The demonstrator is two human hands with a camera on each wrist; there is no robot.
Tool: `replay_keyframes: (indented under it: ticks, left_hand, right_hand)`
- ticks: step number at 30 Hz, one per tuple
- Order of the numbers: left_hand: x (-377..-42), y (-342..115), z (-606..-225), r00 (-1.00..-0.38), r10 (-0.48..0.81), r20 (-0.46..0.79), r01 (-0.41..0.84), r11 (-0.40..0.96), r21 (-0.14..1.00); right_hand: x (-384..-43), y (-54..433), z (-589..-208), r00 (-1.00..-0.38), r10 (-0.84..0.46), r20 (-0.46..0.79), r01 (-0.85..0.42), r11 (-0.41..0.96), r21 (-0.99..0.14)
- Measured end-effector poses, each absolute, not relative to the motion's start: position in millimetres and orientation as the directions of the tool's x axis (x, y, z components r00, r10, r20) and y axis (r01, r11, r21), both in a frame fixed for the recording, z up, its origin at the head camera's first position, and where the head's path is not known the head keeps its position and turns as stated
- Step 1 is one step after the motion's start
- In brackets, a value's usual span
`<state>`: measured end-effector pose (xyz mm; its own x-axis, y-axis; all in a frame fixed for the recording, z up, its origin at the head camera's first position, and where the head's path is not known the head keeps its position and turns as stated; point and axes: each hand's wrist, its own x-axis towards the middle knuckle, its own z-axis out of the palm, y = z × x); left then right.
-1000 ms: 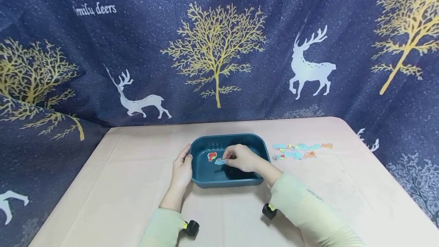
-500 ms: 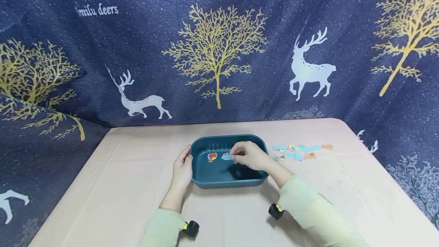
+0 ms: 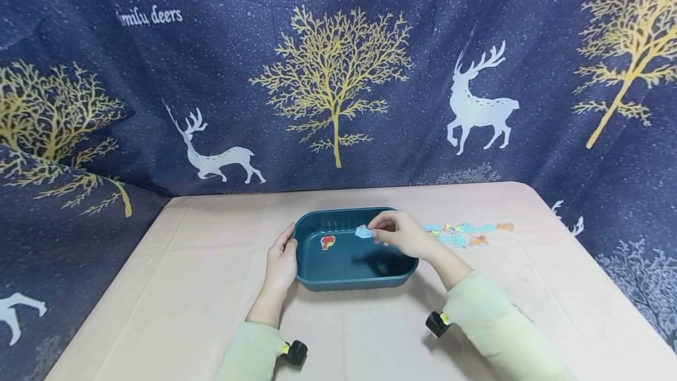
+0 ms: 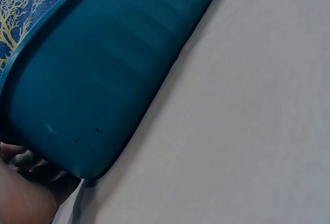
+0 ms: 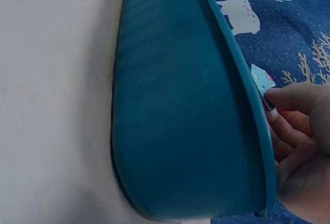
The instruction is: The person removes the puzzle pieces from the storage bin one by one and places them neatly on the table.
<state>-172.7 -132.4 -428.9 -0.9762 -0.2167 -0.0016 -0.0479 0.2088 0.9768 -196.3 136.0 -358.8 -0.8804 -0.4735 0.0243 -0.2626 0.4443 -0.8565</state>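
Observation:
A dark teal plastic basin [image 3: 349, 282] sits on the table. My left hand [image 3: 280, 260] grips its left end, the fingers against the outside in the left wrist view. Between the thumb and fingers of my right hand [image 3: 404, 235] I pinch a thin light-blue puzzle piece [image 3: 363, 231]. It is raised over the right half of the basin and shows a small print [image 5: 263, 79] in the right wrist view, beside the rim. One red puzzle piece [image 3: 328, 243] with a bit of yellow lies flat on the basin floor, left of centre.
Right of the basin, several light-blue and orange puzzle pieces [image 3: 478, 229] lie in two rough rows on the pale tablecloth [image 3: 211, 263]. A blue curtain [image 3: 227, 116] with deer and trees hangs behind the table's back edge.
My right hand has lifted the light-blue piece and carried it right and toward the back of the basin. The left hand, the basin and the red piece have stayed put.

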Motion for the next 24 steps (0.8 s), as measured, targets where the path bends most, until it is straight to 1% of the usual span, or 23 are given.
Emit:
replay_keyframes:
  ticks: [4, 7, 24]
  left_hand:
    - [-173, -132, -429, -0.976, -0.22, 0.0, -0.048, 0.209, 0.977]
    - [-173, -132, -429, -0.976, -0.219, -0.005, -0.052, 0.209, 0.977]
    - [-173, -132, -429, -0.977, -0.215, -0.006, -0.053, 0.214, 0.975]
  right_hand:
    - [-199, 143, -361, -0.885, -0.464, 0.047, -0.273, 0.433, -0.859]
    - [-205, 150, -370, -0.886, -0.458, 0.069, -0.284, 0.419, -0.862]
    - [-205, 182, -375, -0.943, -0.327, 0.053, -0.159, 0.306, -0.939]
